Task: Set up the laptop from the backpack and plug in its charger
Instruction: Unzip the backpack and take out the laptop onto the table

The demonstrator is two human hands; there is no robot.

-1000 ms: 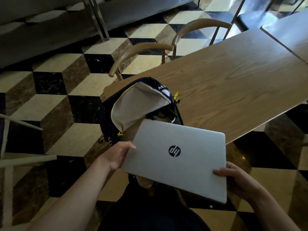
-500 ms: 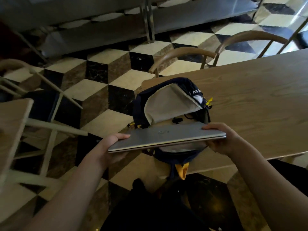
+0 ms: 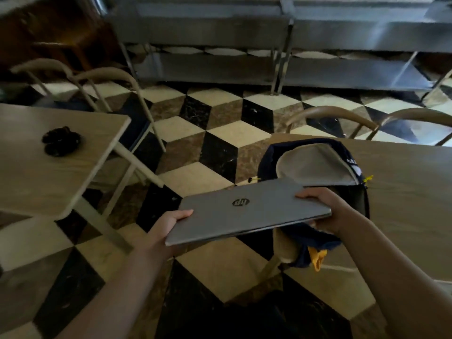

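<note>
I hold a closed silver laptop (image 3: 247, 211) nearly flat in the air, over the gap between two tables. My left hand (image 3: 168, 222) grips its left edge and my right hand (image 3: 327, 211) grips its right edge. Behind it, a dark blue backpack (image 3: 315, 165) with a beige lining lies open on the left end of the wooden table (image 3: 411, 196). A black coiled bundle (image 3: 61, 141), which may be the charger, rests on a second table (image 3: 49, 182) at the left.
Curved wooden chairs (image 3: 330, 113) stand behind the right table, and more chairs (image 3: 102, 79) behind the left one. Checkered floor (image 3: 220, 133) lies between the tables. Steel shelving (image 3: 269, 45) runs along the far wall.
The view has turned left, bringing the second table into sight. The laptop has moved left, away from the backpack, with its lid now showing; both hands still hold its edges.
</note>
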